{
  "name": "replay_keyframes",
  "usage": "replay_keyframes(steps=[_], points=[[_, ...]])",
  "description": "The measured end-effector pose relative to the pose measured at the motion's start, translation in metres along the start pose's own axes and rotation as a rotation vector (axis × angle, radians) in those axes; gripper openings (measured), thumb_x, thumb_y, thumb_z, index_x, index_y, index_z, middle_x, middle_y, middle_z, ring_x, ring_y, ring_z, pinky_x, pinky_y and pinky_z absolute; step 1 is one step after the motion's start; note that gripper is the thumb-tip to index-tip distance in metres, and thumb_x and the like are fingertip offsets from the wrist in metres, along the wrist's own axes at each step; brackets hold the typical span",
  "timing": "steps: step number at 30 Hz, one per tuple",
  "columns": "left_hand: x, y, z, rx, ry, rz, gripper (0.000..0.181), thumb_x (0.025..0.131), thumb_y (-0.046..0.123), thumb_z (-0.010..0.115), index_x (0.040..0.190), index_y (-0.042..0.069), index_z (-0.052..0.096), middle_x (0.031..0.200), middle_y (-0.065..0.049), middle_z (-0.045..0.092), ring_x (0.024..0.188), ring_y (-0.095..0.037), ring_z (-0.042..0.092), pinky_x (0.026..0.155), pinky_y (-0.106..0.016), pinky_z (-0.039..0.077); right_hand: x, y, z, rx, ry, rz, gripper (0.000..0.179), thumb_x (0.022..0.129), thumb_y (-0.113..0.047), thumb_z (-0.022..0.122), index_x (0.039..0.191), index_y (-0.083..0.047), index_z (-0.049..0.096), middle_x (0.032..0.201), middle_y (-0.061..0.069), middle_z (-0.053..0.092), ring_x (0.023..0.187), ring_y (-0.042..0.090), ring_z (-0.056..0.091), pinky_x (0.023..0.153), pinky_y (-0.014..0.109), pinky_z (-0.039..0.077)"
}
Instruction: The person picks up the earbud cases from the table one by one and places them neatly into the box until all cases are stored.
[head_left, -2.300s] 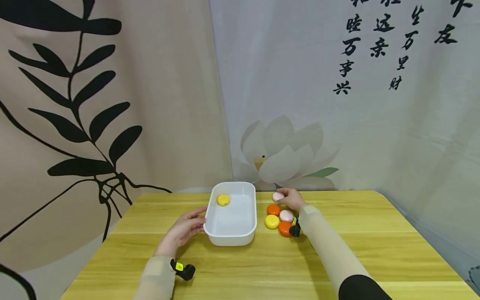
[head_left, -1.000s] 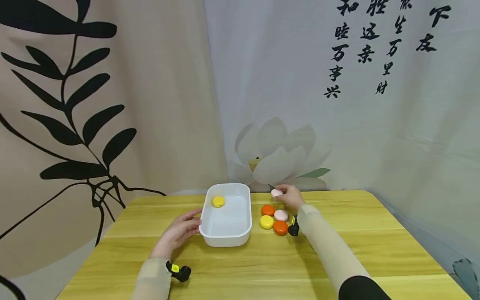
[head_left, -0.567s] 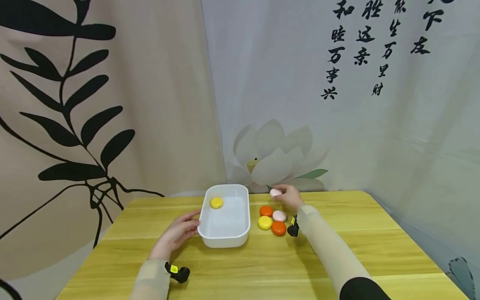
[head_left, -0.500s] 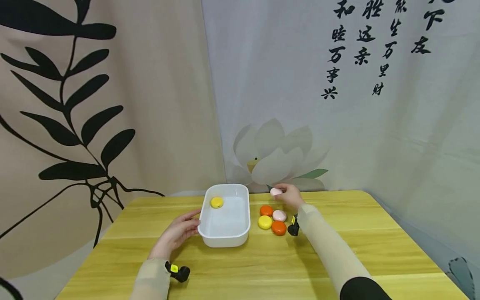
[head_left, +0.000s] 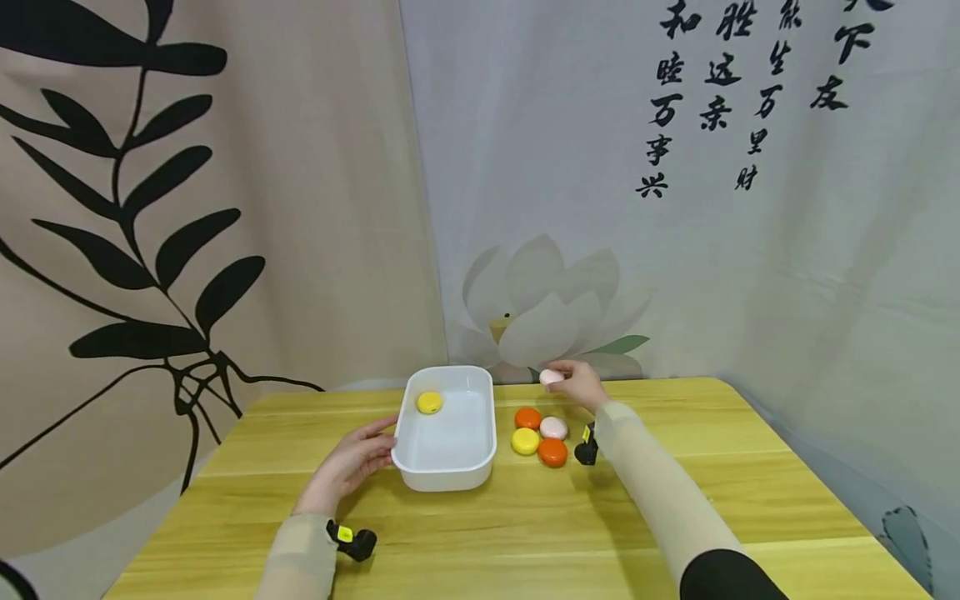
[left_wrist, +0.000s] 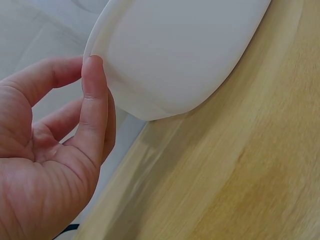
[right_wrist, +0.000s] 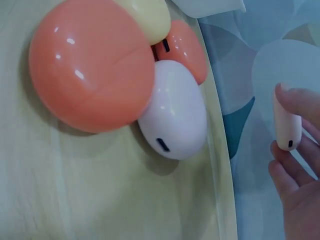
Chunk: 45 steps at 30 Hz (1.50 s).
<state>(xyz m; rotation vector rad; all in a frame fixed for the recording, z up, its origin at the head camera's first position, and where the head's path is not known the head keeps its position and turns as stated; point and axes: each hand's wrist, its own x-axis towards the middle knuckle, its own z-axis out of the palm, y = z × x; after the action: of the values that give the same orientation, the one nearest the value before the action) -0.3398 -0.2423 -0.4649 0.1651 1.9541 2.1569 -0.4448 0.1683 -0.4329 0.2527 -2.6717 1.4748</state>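
My right hand (head_left: 583, 384) pinches a pale pink, glossy rounded disc (head_left: 552, 377) between thumb and fingers, above the table's far edge. In the right wrist view that disc (right_wrist: 287, 122) shows a small dark slot in its edge. Below the hand lie a second pale pink disc (head_left: 553, 428), two orange discs (head_left: 552, 452) and a yellow disc (head_left: 525, 442), grouped closely. My left hand (head_left: 351, 463) holds the left rim of a white rectangular tub (head_left: 444, 480), thumb and fingertips at its edge (left_wrist: 102, 32). One yellow disc (head_left: 429, 402) lies inside the tub, toward its far left.
The wooden table (head_left: 450, 550) has its far edge close behind the tub and discs. A printed cloth backdrop (head_left: 337, 208) hangs behind it. Black wrist cameras (head_left: 357, 543) are strapped to both wrists.
My right hand has lifted the pale pink disc slightly from near the group. My left hand keeps its place on the tub. The whole head view has shifted a little.
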Motion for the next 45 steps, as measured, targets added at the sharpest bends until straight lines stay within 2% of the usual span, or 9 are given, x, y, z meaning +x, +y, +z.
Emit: replay_keyframes(steps=[5, 16, 21, 28, 39, 45], points=[[0.0, 0.001, 0.0, 0.019, -0.002, 0.0, 0.06, 0.096, 0.001, 0.055, 0.148, -0.007, 0.028, 0.099, -0.013, 0.062, 0.075, -0.012, 0.063, 0.074, -0.024, 0.055, 0.001, -0.002, -0.003, 0.008, -0.011, -0.025, 0.047, 0.087, -0.008, 0.071, 0.131, 0.003, 0.057, 0.127, 0.019, 0.06, 0.111, 0.033, 0.056, 0.094, 0.046, 0.047], [0.001, -0.003, -0.001, 0.036, 0.01, 0.003, 0.06, 0.094, 0.001, 0.057, 0.147, -0.007, 0.03, 0.1, -0.015, 0.06, 0.076, -0.013, 0.062, 0.073, -0.024, 0.055, 0.003, -0.001, -0.005, -0.002, -0.004, -0.001, 0.046, 0.085, -0.01, 0.073, 0.128, -0.001, 0.061, 0.124, 0.016, 0.061, 0.109, 0.031, 0.057, 0.092, 0.044, 0.047], [0.002, -0.004, -0.002, 0.038, 0.006, 0.008, 0.06, 0.094, 0.001, 0.058, 0.147, -0.007, 0.03, 0.1, -0.015, 0.059, 0.076, -0.013, 0.062, 0.073, -0.024, 0.055, 0.002, -0.004, -0.006, -0.011, -0.01, -0.026, 0.045, 0.086, -0.01, 0.072, 0.129, 0.0, 0.06, 0.124, 0.017, 0.061, 0.109, 0.032, 0.057, 0.091, 0.045, 0.048], [0.002, -0.003, -0.002, 0.045, 0.005, 0.011, 0.061, 0.094, 0.003, 0.059, 0.147, -0.007, 0.031, 0.102, -0.016, 0.06, 0.077, -0.014, 0.062, 0.074, -0.025, 0.055, 0.003, -0.007, -0.006, -0.007, -0.001, -0.018, 0.042, 0.086, -0.01, 0.072, 0.126, -0.002, 0.063, 0.123, 0.016, 0.062, 0.108, 0.031, 0.057, 0.092, 0.044, 0.047], [0.001, -0.002, -0.003, 0.04, 0.01, 0.006, 0.061, 0.094, 0.003, 0.058, 0.147, -0.007, 0.031, 0.093, -0.006, 0.066, 0.075, -0.012, 0.062, 0.074, -0.025, 0.055, 0.002, -0.015, -0.006, -0.027, -0.004, -0.014, 0.043, 0.086, -0.012, 0.072, 0.127, -0.003, 0.062, 0.124, 0.016, 0.061, 0.109, 0.03, 0.057, 0.093, 0.045, 0.047], [0.0, -0.001, -0.003, 0.035, 0.009, 0.005, 0.061, 0.094, 0.003, 0.058, 0.148, -0.007, 0.03, 0.096, -0.008, 0.065, 0.076, -0.012, 0.062, 0.074, -0.024, 0.054, 0.004, -0.025, -0.006, -0.034, -0.012, -0.014, 0.045, 0.087, -0.014, 0.073, 0.129, -0.004, 0.061, 0.124, 0.015, 0.061, 0.106, 0.029, 0.058, 0.089, 0.042, 0.05]])
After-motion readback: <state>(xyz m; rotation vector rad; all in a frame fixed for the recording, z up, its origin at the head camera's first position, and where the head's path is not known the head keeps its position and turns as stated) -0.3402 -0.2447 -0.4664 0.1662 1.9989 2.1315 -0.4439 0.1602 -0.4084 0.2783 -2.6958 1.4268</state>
